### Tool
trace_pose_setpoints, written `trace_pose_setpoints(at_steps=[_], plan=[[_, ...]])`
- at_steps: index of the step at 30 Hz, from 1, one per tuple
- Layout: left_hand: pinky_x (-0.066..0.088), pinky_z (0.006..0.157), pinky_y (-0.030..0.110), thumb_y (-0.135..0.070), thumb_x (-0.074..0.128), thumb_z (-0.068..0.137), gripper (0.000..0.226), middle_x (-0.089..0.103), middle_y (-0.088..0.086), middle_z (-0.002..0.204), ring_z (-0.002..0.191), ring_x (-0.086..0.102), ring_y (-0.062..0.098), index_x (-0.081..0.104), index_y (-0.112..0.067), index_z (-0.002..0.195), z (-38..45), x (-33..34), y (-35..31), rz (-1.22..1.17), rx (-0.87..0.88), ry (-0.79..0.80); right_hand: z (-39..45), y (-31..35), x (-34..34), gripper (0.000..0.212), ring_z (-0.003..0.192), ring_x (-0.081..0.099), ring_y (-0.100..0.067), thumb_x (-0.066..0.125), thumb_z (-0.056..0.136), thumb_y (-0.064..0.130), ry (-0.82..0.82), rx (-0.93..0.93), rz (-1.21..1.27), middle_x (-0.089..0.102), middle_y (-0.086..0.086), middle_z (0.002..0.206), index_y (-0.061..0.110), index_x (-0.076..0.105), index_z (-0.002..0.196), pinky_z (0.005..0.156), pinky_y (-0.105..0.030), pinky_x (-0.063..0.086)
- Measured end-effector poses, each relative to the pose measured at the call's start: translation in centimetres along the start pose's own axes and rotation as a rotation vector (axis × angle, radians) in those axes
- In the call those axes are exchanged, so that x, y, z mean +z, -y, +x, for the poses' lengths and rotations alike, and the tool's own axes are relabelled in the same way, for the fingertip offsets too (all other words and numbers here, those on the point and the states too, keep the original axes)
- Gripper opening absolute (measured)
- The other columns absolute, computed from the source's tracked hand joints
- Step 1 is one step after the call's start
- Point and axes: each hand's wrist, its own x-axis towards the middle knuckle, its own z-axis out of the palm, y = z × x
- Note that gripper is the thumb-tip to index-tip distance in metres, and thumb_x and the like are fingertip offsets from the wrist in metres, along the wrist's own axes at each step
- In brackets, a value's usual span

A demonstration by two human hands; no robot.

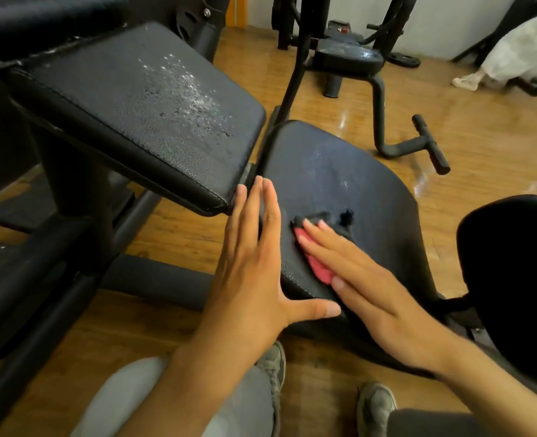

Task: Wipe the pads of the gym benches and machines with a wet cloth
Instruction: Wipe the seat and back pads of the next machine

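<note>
A black seat pad (339, 184) sits low in the middle of the head view. My right hand (365, 279) lies flat on its near part, straight fingers pressing a pink and dark cloth (316, 266) onto the pad. My left hand (254, 263) is spread with straight fingers against the pad's left edge, thumb along its near rim. A larger black pad (135, 105) to the upper left is speckled with water drops.
A round black pad (513, 279) is at the right edge. Another bench (349, 56) and a black T-shaped floor bar (418, 143) stand farther back on the wooden floor (481, 121). Black frame tubes (153, 279) run at the lower left. My shoes and knee are below.
</note>
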Motion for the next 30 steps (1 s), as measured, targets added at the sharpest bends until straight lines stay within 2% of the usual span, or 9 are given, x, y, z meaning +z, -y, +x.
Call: trace_pose_setpoints(at_steps=[5,11,13,18,21,23,27,29,30], plan=[[-0.01,0.122,0.03,-0.088,0.061,0.056,0.148,-0.032,-0.015,0.165,0.149,-0.036,0.007,-0.026,-0.028,0.159,-0.1,-0.6,0.3,0.009,0.032,0.067,-6.2,1.1,0.2,0.057,0.156,0.017,-0.013,0.044,0.105,0.016,0.025,0.053,-0.156,0.024,0.017,0.167,0.03,0.033,0.159,0.122,-0.037,0.017],[-0.017,0.114,0.014,-0.07,0.082,0.056,0.156,-0.037,-0.019,0.162,0.145,-0.038,-0.001,-0.033,-0.031,0.155,0.1,-1.1,0.6,-0.034,0.042,0.151,3.3,-1.6,0.0,0.049,0.157,0.009,-0.008,0.041,0.111,0.014,-0.086,0.076,-0.05,0.022,0.013,0.168,0.023,0.033,0.158,0.128,-0.049,0.011],[-0.013,0.114,0.008,-0.061,0.088,0.055,0.16,-0.033,-0.02,0.163,0.146,-0.032,-0.007,-0.034,-0.033,0.153,0.3,-1.7,1.2,-0.129,0.016,0.17,5.9,-1.4,0.3,0.049,0.156,0.008,-0.006,0.04,0.11,0.015,-0.094,0.056,-0.017,0.023,0.011,0.168,0.021,0.034,0.158,0.128,-0.05,0.012],[0.008,0.128,0.028,-0.05,0.092,0.057,0.158,-0.016,-0.022,0.169,0.154,-0.012,-0.005,-0.031,-0.035,0.155,0.4,-2.6,2.1,-0.279,0.02,0.168,2.2,2.0,2.3,0.049,0.157,0.013,-0.013,0.043,0.109,0.005,-0.052,-0.069,-0.026,0.027,0.006,0.167,0.015,0.036,0.156,0.128,-0.045,0.017],[0.008,0.126,0.02,-0.054,0.089,0.058,0.155,-0.014,-0.02,0.169,0.154,-0.011,-0.005,-0.029,-0.033,0.157,0.3,-2.5,2.0,-0.297,0.03,0.143,0.9,2.6,2.7,0.051,0.157,0.016,-0.015,0.046,0.106,0.007,-0.026,-0.124,-0.057,0.029,0.004,0.166,0.013,0.036,0.156,0.126,-0.046,0.021],[0.006,0.123,0.016,-0.051,0.092,0.056,0.16,-0.015,-0.021,0.169,0.153,-0.011,-0.006,-0.032,-0.033,0.155,0.3,-2.6,2.0,-0.287,0.007,0.157,2.5,2.1,2.3,0.052,0.156,0.014,-0.011,0.042,0.109,0.012,-0.058,-0.069,-0.055,0.025,0.007,0.167,0.014,0.028,0.159,0.127,-0.044,0.02],[0.001,0.106,-0.007,-0.044,0.097,0.055,0.164,-0.014,-0.022,0.169,0.152,-0.01,-0.009,-0.034,-0.036,0.154,0.4,-2.7,1.9,-0.251,-0.014,0.165,7.4,1.0,1.9,0.05,0.155,0.007,-0.003,0.038,0.111,0.021,-0.137,0.073,-0.028,0.021,0.009,0.168,0.021,0.028,0.16,0.128,-0.036,0.013],[0.001,0.108,-0.005,-0.043,0.098,0.055,0.165,-0.013,-0.02,0.17,0.152,-0.01,-0.008,-0.033,-0.034,0.154,0.3,-2.7,1.8,-0.244,-0.017,0.164,7.3,1.7,2.3,0.05,0.155,0.007,-0.003,0.038,0.111,0.019,-0.146,0.098,-0.03,0.02,0.009,0.168,0.021,0.029,0.16,0.129,-0.032,0.011],[0.002,0.114,0.002,-0.044,0.097,0.054,0.164,-0.014,-0.019,0.17,0.153,-0.01,-0.007,-0.032,-0.034,0.155,0.3,-2.7,1.8,-0.244,-0.011,0.165,6.0,2.2,2.6,0.05,0.155,0.007,-0.003,0.039,0.111,0.017,-0.147,0.085,-0.035,0.021,0.01,0.168,0.021,0.03,0.16,0.128,-0.032,0.011]])
